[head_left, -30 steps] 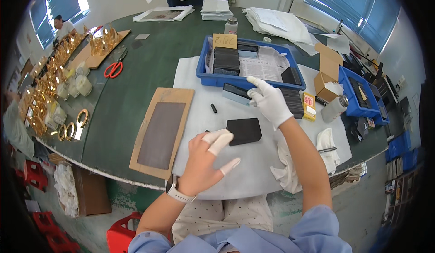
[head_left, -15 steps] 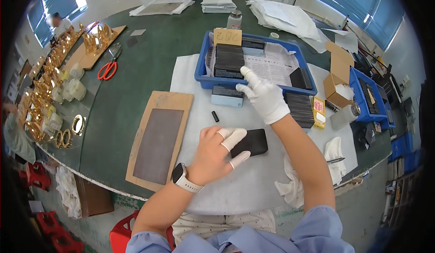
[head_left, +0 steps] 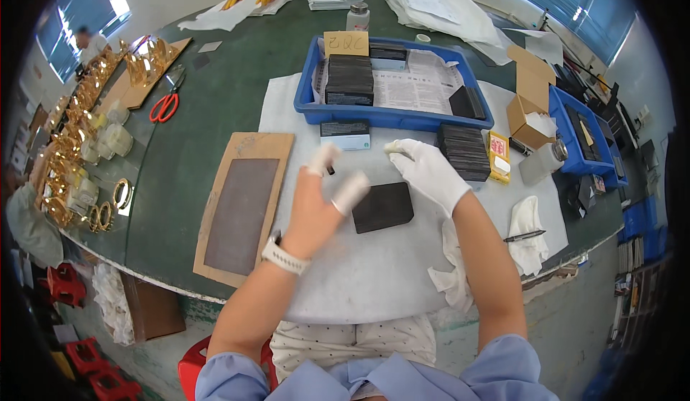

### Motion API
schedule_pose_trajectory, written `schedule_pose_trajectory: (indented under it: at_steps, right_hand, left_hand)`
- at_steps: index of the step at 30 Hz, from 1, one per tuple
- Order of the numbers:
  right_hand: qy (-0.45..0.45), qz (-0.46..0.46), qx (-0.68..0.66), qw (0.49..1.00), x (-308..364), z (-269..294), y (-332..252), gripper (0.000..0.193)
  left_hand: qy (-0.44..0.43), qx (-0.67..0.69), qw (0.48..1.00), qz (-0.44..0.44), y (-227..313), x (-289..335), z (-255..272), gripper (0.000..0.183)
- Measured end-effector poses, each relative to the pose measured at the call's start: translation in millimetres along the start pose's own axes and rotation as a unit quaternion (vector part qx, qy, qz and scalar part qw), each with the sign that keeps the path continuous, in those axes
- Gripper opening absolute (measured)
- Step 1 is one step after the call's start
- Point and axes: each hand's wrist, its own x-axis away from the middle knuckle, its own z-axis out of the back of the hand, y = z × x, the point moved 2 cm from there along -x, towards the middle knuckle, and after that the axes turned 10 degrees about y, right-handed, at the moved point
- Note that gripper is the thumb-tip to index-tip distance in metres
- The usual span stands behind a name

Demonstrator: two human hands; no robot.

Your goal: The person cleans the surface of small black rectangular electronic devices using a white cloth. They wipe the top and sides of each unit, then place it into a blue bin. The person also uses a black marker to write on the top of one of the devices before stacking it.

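Currently, the left hand [head_left: 315, 203] is open and slightly blurred, its thumb and sheathed fingers spread beside a flat black block [head_left: 387, 208] on the pale sheet [head_left: 338, 275]. Just beyond the block, the white-gloved right hand [head_left: 429, 173] bends its fingers — its palm is hidden, so I cannot tell whether it grips anything. A black-and-light-blue box [head_left: 345, 135] lies near, before the blue tray [head_left: 402, 118].

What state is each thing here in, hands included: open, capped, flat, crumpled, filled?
Left hand: open, thumb spread
Right hand: gloved, fingers close together; any grip unclear
Black slab: lying flat
Small cardboard box: open
Clear bottle at right: capped
Blue tray: partly filled
White cloth: crumpled
Pen: lying on cloth
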Motion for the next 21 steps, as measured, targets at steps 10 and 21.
schedule_pose_trajectory:
  at_steps: [10, 21]
  right_hand:
    - [-0.059, -0.146, -0.228, 0.961, -26, -37, 4, 0.028]
    - [-0.064, -0.184, -0.264, 0.945, -18, -31, -5, 0.028]
  left_hand:
    - [0.052, 0.072, 0.968, 0.234, -30, -52, -3, 0.070]
    - [0.057, 0.112, 0.969, 0.214, -32, -45, -2, 0.071]
